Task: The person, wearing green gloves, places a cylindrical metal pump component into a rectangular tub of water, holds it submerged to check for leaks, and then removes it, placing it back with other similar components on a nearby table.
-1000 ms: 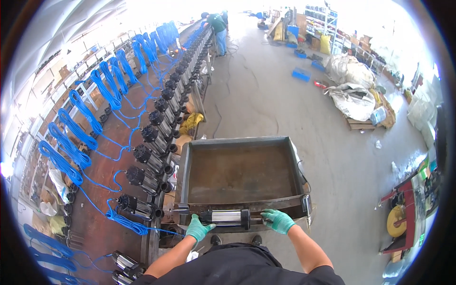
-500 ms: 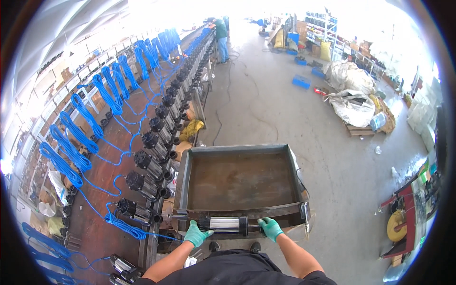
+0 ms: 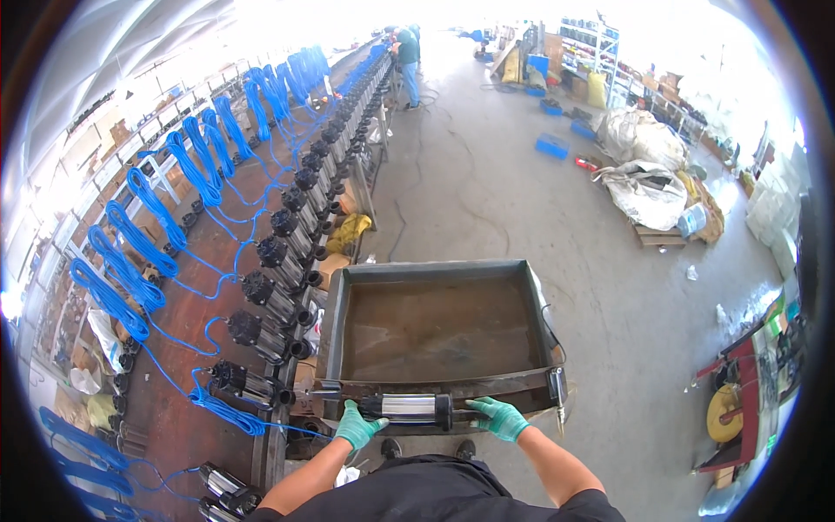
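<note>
A cylindrical motor pump [image 3: 409,407] with a bright steel middle and black ends lies sideways along the near ledge of a metal tank [image 3: 435,271]. Brownish water stands in the tank. My left hand [image 3: 355,426], in a green glove, is at the pump's left end, thumb spread away from the fingers and pointing right along its near side. Beyond the pump's right end is my right hand [image 3: 502,419], also green-gloved, its fingers stretched left over the ledge, apart from the pump. Both hands look open; the undersides of the fingers are hidden.
To the left, a long bench [image 3: 187,348] carries a row of similar pumps [image 3: 257,335] and coiled blue cables [image 3: 113,296]. A thin hose hangs on the tank's right side. White sacks [image 3: 644,196] and blue crates [image 3: 551,145] lie to the right; a person [image 3: 407,65] stands far ahead.
My right hand has turned so its fingers point more to the left. The tank's water surface shows new ripples. The pump and my left hand stay nearly in place.
</note>
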Demonstrator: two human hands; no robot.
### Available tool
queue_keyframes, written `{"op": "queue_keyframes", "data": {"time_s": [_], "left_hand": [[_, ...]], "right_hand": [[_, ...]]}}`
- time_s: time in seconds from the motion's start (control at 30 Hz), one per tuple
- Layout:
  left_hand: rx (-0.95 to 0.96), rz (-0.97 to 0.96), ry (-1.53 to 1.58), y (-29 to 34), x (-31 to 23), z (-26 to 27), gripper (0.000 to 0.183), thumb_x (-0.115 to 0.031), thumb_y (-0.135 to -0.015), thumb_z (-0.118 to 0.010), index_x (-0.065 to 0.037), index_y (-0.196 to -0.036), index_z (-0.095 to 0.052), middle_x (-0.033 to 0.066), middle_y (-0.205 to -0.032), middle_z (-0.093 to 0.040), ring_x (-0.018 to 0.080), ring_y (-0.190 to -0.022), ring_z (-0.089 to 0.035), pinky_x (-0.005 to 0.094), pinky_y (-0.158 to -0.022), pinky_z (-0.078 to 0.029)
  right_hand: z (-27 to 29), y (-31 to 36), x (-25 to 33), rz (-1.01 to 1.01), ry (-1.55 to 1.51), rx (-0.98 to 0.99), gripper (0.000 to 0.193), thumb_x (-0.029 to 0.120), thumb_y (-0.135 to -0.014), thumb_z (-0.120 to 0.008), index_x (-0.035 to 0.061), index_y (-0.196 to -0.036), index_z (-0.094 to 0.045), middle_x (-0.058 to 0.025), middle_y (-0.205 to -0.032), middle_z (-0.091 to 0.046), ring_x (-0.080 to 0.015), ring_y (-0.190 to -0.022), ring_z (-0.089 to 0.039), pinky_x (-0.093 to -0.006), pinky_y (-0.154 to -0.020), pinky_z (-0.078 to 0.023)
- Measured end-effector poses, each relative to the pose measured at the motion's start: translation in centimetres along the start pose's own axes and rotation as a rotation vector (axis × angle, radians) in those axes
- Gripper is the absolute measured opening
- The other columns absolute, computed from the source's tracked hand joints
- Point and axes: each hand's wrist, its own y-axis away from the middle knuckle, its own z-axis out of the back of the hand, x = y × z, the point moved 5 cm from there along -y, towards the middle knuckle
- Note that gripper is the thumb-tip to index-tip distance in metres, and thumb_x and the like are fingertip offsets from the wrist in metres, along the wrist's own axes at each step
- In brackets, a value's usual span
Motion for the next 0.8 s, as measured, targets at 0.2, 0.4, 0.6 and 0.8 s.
{"op": "queue_keyframes", "data": {"time_s": [0.2, 0.4, 0.6, 0.8], "left_hand": [[-0.009, 0.029, -0.023, 0.7, 0.7, 0.1, 0.089, -0.025, -0.073, -0.093, 0.009, -0.132, -0.037, 0.0182, -0.118, -0.067, 0.0251, -0.104, -0.066, 0.0346, -0.094, -0.053], [0.027, -0.002, -0.05, 1.1, -0.3, -0.2, 0.093, -0.027, -0.073, -0.093, 0.011, -0.136, -0.037, 0.0204, -0.122, -0.064, 0.028, -0.108, -0.063, 0.0362, -0.099, -0.049], [-0.014, -0.033, 0.136, 0.5, -0.9, 0.6, 0.069, -0.012, -0.074, -0.09, 0.002, -0.123, -0.043, 0.0129, -0.112, -0.065, 0.0209, -0.097, -0.063, 0.0341, -0.088, -0.053], [-0.061, -0.041, 0.022, -0.3, 0.0, 1.1, 0.068, -0.011, -0.075, -0.09, 0.001, -0.125, -0.045, 0.0113, -0.112, -0.064, 0.0217, -0.096, -0.061, 0.0321, -0.089, -0.051]], "right_hand": [[-3.0, 0.2, -2.4, -0.344, -0.632, 0.016, 0.039, 0.014, -0.095, -0.073, 0.0065, -0.132, -0.067, -0.0046, -0.103, -0.072, -0.0143, -0.087, -0.066, -0.0306, -0.079, -0.055], [-3.6, 2.1, -2.1, -0.596, -0.759, -0.062, 0.043, 0.018, -0.095, -0.075, 0.0026, -0.133, -0.065, -0.0039, -0.101, -0.073, -0.0126, -0.082, -0.065, -0.0287, -0.076, -0.055], [5.3, 8.2, -4.7, -0.677, 0.228, -0.873, 0.047, 0.024, -0.086, -0.076, 0.004, -0.125, -0.06, -0.0228, -0.114, -0.065, -0.0438, -0.102, -0.062, -0.0474, -0.088, -0.052], [3.4, 14.0, -14.2, -1.158, -0.202, -0.679, 0.069, 0.036, -0.085, -0.079, 0.001, -0.134, -0.044, -0.0284, -0.114, -0.067, -0.0452, -0.106, -0.066, -0.0478, -0.094, -0.051]]}}
